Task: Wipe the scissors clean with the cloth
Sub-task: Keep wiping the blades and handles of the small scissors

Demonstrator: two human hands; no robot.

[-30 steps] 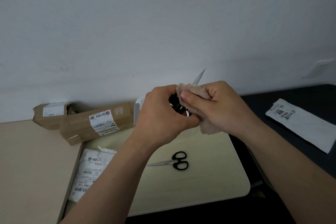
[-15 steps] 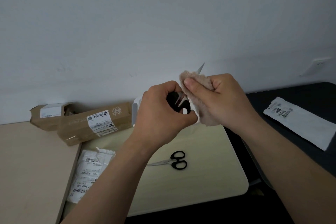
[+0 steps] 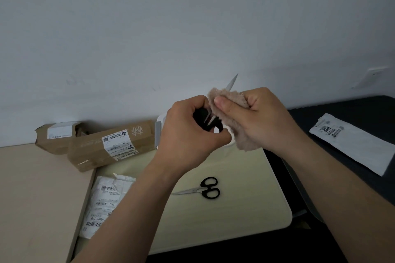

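Head view: the left hand [image 3: 188, 134] is clenched round the black handles of the scissors [image 3: 210, 121], held up in the air above the pale table [image 3: 245, 188]. The right hand [image 3: 263, 119] pinches the fuzzy tan cloth [image 3: 239, 136] round the blades, thumb on top, and only the blade tip [image 3: 232, 80] shows past the cloth on the far side.

This looks like the middle of a wiping stroke. The next move probably calls for drawing the cloth out along the steel towards the tip, with the fingers kept off the edge.

A second pair of scissors [image 3: 203, 189] lies flat on the table, nearer than the hands. To the far left are a long cardboard box [image 3: 111, 145], taped shut, and a smaller box [image 3: 57, 136] with a torn end. A white mailer bag [image 3: 104, 205] lies near left and another mailer [image 3: 352, 143] at right. What any of them holds cannot be seen.
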